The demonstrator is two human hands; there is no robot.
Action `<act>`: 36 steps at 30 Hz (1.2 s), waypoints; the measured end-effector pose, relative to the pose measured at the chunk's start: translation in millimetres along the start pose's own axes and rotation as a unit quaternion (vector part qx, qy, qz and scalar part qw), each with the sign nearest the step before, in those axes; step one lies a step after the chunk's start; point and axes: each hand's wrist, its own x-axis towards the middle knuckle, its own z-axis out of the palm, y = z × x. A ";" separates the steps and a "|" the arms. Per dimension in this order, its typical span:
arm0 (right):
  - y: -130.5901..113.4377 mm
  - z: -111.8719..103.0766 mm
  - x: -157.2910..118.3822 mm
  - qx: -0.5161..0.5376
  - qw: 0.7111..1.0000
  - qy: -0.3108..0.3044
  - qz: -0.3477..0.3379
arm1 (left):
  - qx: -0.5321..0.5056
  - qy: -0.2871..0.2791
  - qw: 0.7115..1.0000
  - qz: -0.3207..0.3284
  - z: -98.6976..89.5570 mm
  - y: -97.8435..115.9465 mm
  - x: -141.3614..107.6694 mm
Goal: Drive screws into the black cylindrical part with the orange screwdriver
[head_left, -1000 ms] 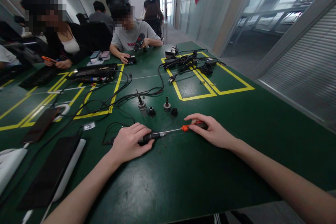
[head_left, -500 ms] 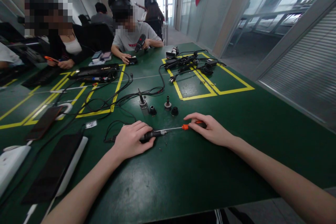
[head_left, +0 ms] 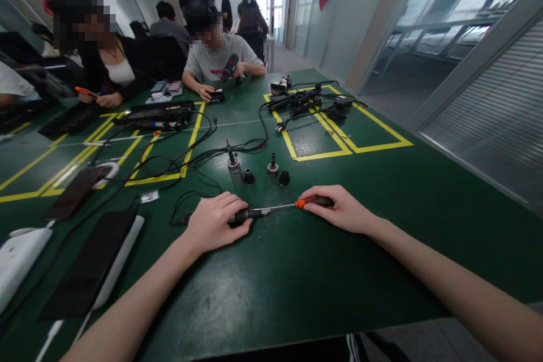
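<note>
My left hand [head_left: 218,220] is wrapped round a black, cylindrical, corded tool handle [head_left: 246,214] lying low over the green table; its kind I cannot make out. The screwdriver [head_left: 316,202], with an orange and black handle, is pinched in my right hand [head_left: 345,209]. Its thin shaft points left and reaches the bared metal end of the black handle. Whether the tip sits in a screw is too small to tell. Tiny screws [head_left: 260,237] lie just below. Beyond my hands stand two metal parts with upright stems [head_left: 233,164] [head_left: 272,165] and two small black collars [head_left: 248,177] [head_left: 284,178].
Black cables [head_left: 203,153] run across the table [head_left: 297,294] on the left. A dark phone-like slab [head_left: 89,266] and a white power strip [head_left: 21,260] lie at the near left. More cords [head_left: 301,103] are heaped at the back; a co-worker [head_left: 223,56] holds a drill [head_left: 229,68].
My right fingers have closed down onto the screwdriver handle, after the index finger was raised and bent. My left hand stays on the black handle. The view has shifted slightly.
</note>
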 end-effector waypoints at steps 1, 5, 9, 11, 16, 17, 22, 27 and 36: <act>1.1 0.3 0.0 -0.006 1.000 0.011 -0.019 | -0.001 -0.001 1.000 -0.002 0.3 -0.2 -0.2; 5.1 3.3 -1.2 -0.043 0.995 0.056 -0.072 | 0.001 -0.005 1.000 -0.003 1.7 -0.4 -0.5; 7.0 3.8 -2.8 -0.069 0.996 0.006 -0.050 | -0.002 -0.008 1.000 -0.004 1.2 0.0 0.1; 7.5 2.7 -2.5 -0.074 0.996 -0.018 -0.045 | -0.005 -0.011 1.000 -0.005 0.6 0.1 0.3; 8.8 0.6 -0.2 -0.072 0.994 -0.003 -0.079 | -0.009 -0.009 1.000 -0.007 1.1 -0.3 -0.4; 8.9 0.7 0.0 -0.068 0.993 0.008 -0.091 | -0.009 -0.009 1.000 -0.009 1.3 -0.2 -0.6; 7.6 2.9 -0.6 -0.077 0.987 0.061 -0.123 | -0.013 -0.009 1.000 -0.010 0.7 1.0 -0.1; 7.4 4.6 1.0 -0.121 0.986 0.022 -0.113 | -0.008 -0.007 1.000 -0.007 -0.1 0.8 0.1; 7.0 8.3 2.4 -0.116 0.977 0.062 -0.166 | -0.010 0.000 1.000 0.002 1.1 -2.0 -1.0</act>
